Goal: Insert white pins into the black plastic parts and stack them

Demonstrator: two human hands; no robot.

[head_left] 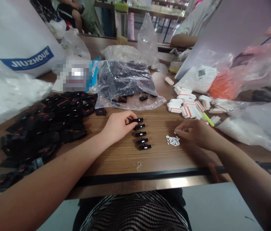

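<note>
My left hand (121,126) grips the far end of a small black connector housing (139,120) between thumb and fingers. This housing lies farthest from me in a column of several; another black housing (142,141) sits lower in that column, with white dots in its face. To the right is a little pile of white plugs (173,140). Just above its right edge hovers my right hand (193,131), thumb and fingertips pinched together on a tiny white plug (175,132). The fingers of my right hand are slightly blurred.
Black housings (61,112) are heaped at the left, and a clear bag (126,80) of more stands behind. White parts with orange stripes (185,102) lie at the right near a yellow-green stick (208,119). Plastic bags (258,125) line the right side. A bottle (121,22) stands behind.
</note>
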